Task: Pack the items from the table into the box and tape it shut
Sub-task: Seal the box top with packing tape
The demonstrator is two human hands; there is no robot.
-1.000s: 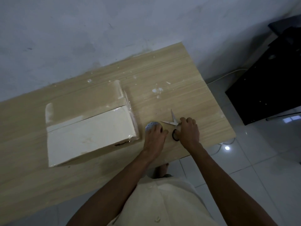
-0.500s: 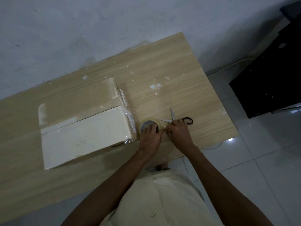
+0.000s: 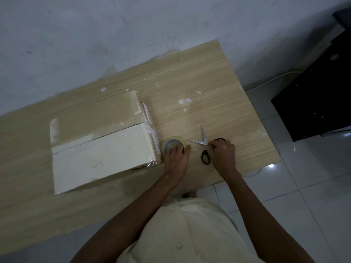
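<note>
A white cardboard box [image 3: 102, 154] lies on the wooden table [image 3: 209, 103], flaps down, with clear tape along its seam and right side. Just right of it stands a roll of clear tape [image 3: 173, 144]. My left hand [image 3: 177, 160] grips the roll from the near side. My right hand [image 3: 223, 154] has its fingers pinched together over the scissors' pivot and seems to hold the tape's loose end, drawn a short way from the roll. The black-handled scissors [image 3: 205, 149] lie open on the table, partly under that hand.
The table's right and near edges run close to my right hand. A black cabinet [image 3: 315, 95] stands on the white tiled floor to the right. A grey wall backs the table. A cable [image 3: 254, 172] hangs below the table's near right corner.
My right hand left the scissors' handle, met my left hand at the roll, and has now drawn back to the right over the scissors. My left hand stays on the roll.
</note>
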